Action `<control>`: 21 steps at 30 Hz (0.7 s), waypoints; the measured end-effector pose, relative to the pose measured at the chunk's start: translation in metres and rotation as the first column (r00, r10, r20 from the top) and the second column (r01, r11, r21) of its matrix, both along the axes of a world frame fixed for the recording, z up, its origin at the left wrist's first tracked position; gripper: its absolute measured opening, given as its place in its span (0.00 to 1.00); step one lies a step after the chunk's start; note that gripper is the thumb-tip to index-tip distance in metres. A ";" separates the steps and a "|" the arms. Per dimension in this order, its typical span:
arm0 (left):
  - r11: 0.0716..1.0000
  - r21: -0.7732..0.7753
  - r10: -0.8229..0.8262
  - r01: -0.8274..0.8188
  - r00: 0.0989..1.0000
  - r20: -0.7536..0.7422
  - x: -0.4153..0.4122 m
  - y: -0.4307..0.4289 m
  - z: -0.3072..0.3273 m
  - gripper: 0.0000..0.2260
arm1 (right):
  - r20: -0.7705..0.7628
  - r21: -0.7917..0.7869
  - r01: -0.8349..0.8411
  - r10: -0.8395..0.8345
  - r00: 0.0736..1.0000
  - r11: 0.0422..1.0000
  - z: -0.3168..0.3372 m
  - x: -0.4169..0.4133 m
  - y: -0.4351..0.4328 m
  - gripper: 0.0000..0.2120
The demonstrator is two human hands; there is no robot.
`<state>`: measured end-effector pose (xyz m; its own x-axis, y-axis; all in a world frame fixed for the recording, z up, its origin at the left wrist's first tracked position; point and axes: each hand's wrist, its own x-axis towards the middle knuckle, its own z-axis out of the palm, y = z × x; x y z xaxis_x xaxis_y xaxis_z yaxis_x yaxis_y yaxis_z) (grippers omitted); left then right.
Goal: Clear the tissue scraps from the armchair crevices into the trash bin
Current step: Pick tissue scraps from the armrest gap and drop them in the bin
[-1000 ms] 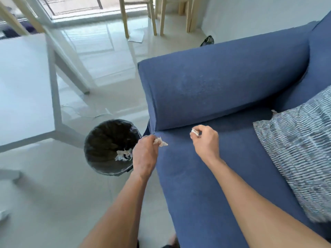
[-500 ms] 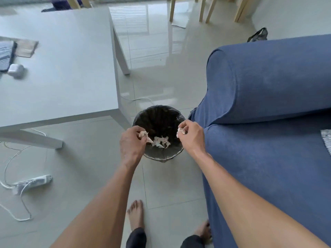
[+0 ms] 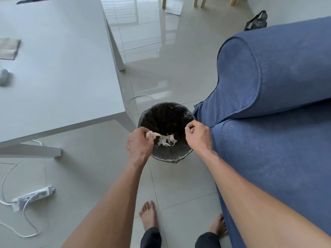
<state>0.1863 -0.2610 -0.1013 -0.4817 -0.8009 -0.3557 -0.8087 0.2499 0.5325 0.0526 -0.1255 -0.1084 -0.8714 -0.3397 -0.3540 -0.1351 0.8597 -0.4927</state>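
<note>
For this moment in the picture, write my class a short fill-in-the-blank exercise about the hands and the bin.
1. The left hand pinches a tissue scrap over the ____.
2. The trash bin stands on the floor between the table and the blue ____.
3. The right hand shows no scrap; its fingers are ____.

Missing words: trash bin; armchair; curled

Left hand [image 3: 138, 146] fingers pinched, right hand [image 3: 198, 136] fingers loosely curled

Glossy pale floor tiles [image 3: 179, 176] mirror window light at twelve o'clock; a white table [image 3: 53, 68] stands at ten o'clock.
</note>
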 end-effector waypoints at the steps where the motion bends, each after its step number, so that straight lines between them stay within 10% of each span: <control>1: 1.000 0.001 -0.013 0.013 1.000 0.008 -0.002 -0.002 -0.001 0.10 | 0.004 0.004 0.007 -0.007 1.000 1.000 0.000 0.000 0.002 0.08; 10: 0.993 0.083 -0.097 0.088 0.989 0.112 -0.033 -0.007 -0.012 0.23 | 0.020 -0.017 0.050 -0.050 0.999 0.999 -0.002 -0.011 0.039 0.09; 21: 0.851 -0.025 -0.524 0.525 0.851 0.037 -0.089 0.145 0.034 0.14 | -0.222 -0.062 0.212 -0.221 0.950 0.975 0.037 -0.059 0.190 0.11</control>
<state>0.0969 -0.1163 -0.0673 -0.8235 -0.4438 -0.3533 -0.5671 0.6578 0.4956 -0.0067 0.0646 -0.0719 -0.9812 -0.1429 -0.1297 -0.0591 0.8623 -0.5029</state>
